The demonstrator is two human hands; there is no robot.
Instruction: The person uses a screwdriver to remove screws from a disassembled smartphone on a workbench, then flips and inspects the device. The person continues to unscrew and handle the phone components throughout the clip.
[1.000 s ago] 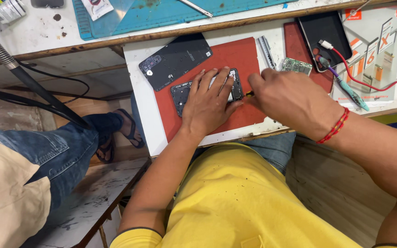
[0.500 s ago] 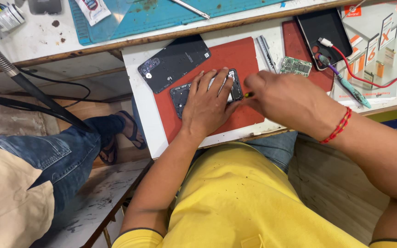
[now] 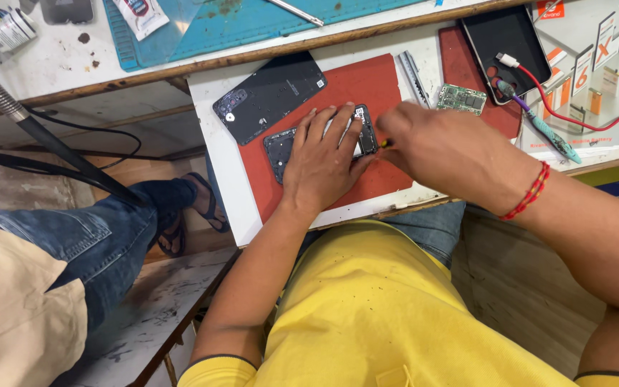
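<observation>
An opened phone (image 3: 281,145) lies on a red work mat (image 3: 367,86) on a small white board. My left hand (image 3: 322,158) lies flat on the phone and presses it down, fingers spread. My right hand (image 3: 444,150) is closed around a small screwdriver, of which only the tip (image 3: 383,143) shows at the phone's right edge. A red thread band circles my right wrist. The phone's black back cover (image 3: 270,97) rests on the mat's upper left corner.
A small green circuit board (image 3: 461,99), metal tweezers (image 3: 415,75), another dark phone (image 3: 506,39) with a red cable and a patterned pen (image 3: 539,125) lie to the right. A teal mat (image 3: 252,21) sits on the far bench. Another person's jeans leg (image 3: 102,236) is at left.
The view has shifted slightly. Both hands stay on the phone, with the right hand's tool still at its right edge.
</observation>
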